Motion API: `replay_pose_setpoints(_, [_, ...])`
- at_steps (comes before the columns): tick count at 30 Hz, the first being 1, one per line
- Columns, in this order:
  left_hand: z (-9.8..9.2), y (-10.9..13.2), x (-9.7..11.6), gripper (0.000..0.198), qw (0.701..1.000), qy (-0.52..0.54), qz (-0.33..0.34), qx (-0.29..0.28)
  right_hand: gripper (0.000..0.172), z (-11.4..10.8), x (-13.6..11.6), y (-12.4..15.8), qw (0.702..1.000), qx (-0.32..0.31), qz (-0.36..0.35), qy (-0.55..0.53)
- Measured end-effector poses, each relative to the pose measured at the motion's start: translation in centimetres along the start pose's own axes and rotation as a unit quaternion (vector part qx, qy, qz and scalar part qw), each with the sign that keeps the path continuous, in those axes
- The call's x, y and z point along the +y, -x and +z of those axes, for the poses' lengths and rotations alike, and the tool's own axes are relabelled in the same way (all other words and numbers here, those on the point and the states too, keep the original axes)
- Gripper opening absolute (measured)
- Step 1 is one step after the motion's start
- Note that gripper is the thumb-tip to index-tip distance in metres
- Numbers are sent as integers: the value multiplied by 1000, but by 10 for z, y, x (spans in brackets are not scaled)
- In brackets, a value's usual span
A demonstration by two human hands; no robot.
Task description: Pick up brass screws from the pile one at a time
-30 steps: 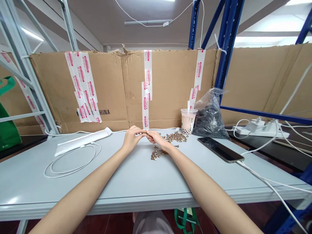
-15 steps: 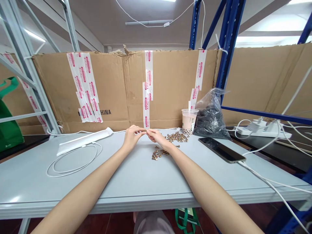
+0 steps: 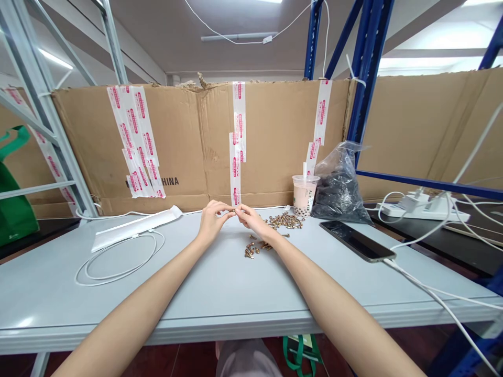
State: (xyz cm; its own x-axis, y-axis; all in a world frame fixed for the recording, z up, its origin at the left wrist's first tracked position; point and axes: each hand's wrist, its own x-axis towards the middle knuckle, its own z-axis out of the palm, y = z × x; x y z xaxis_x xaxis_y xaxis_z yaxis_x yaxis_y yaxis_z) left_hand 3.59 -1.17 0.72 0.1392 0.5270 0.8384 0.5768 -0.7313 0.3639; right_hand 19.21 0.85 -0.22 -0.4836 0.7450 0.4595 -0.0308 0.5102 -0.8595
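Observation:
Above the middle of the table, my left hand (image 3: 212, 220) and my right hand (image 3: 251, 220) meet fingertip to fingertip. Both are closed in a pinch around something tiny that the fingers mostly hide. Under and beside my right wrist lies a loose group of brass-coloured screws (image 3: 250, 250), partly covered by the forearm. Behind it, a larger pile of small brass-coloured metal pieces (image 3: 288, 221) is spread near the drink cup.
A drink cup (image 3: 304, 195), a clear bag of dark material (image 3: 338, 191) and a phone (image 3: 357, 241) stand or lie on the right. At left are a long white packet (image 3: 135, 229) and a coiled white cable (image 3: 118, 272). Cardboard (image 3: 176, 141) walls the grey table's (image 3: 220, 298) back.
Both hands stay together in nearly the same place, with only slight finger movement. The piles look unchanged.

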Motion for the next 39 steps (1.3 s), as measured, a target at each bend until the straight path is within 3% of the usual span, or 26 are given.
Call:
replay_pose_setpoints(9, [1, -1, 5, 14, 1000, 20, 19, 12, 38, 2, -10, 1, 996, -19, 34, -74])
replay_pose_setpoints(20, [3, 0, 6, 12, 999, 15, -8, 30, 35, 3, -3, 0, 1000, 20, -13, -6])
replay_pose_setpoints(28, [4, 0, 16, 8, 999, 2, 4, 40, 45, 5, -9, 0, 998, 47, 20, -44])
replay_pose_setpoints(39, [3, -2, 15, 8, 998, -21, -2, 63, 40, 8, -12, 1, 995, 34, 15, -92])
